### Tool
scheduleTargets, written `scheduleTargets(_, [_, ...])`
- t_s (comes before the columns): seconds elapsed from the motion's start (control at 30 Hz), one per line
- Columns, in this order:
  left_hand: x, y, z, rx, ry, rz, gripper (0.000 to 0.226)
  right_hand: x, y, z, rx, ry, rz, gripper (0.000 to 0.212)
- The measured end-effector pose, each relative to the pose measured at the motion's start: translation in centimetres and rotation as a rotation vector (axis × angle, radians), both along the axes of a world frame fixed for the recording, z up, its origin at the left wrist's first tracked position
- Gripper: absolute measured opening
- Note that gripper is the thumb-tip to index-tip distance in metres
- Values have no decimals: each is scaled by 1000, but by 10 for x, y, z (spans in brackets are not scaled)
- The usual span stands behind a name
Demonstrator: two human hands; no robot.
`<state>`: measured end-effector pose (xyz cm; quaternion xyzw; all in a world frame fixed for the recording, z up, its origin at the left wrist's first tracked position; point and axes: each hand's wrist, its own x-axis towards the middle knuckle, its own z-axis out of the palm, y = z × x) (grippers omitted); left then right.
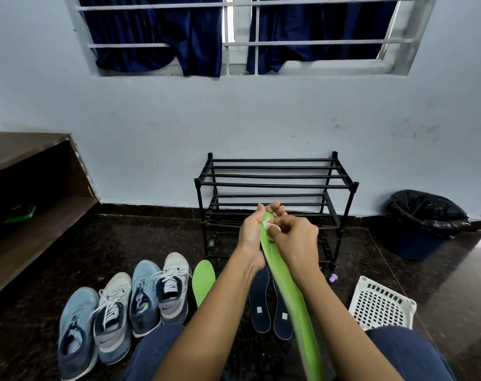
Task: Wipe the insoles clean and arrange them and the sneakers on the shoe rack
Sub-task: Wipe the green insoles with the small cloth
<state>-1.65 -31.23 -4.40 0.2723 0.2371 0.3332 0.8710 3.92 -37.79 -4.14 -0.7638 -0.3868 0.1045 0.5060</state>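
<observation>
The left hand (251,239) curls round the far end of a green insole (291,295). The right hand (298,240) pinches a small white wipe (269,224) against it. A second green insole (203,281), two navy insoles (259,301) and four sneakers (144,295) lie on the floor before the black shoe rack (275,185).

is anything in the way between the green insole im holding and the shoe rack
Nothing visible does. The green insole, gripped by the left hand while the right hand pinches a wipe on it, is in front of the shoe rack; the dark insoles lie on the floor below.
</observation>
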Motion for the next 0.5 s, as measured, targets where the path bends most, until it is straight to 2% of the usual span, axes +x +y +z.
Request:
scheduleTargets(0.2, [-1,-1,-5,47,77,-35,42,-2,9,-2,-48,-251,-111,21])
scheduleTargets(0.3, [-3,1,-6,36,63,-27,43,-3,10,-1,-30,-281,-118,20])
scheduleTargets(0.37, [-3,5,-5,25,50,-9,45,0,9,0,-3,-161,-57,15])
scheduleTargets(0.43, [-4,10,-3,-5,4,33,45,4,5,4,-11,71,72,6])
scheduleTargets(0.5, [-5,16,-2,-29,-50,74,46,4,1,6,-52,304,209,7])
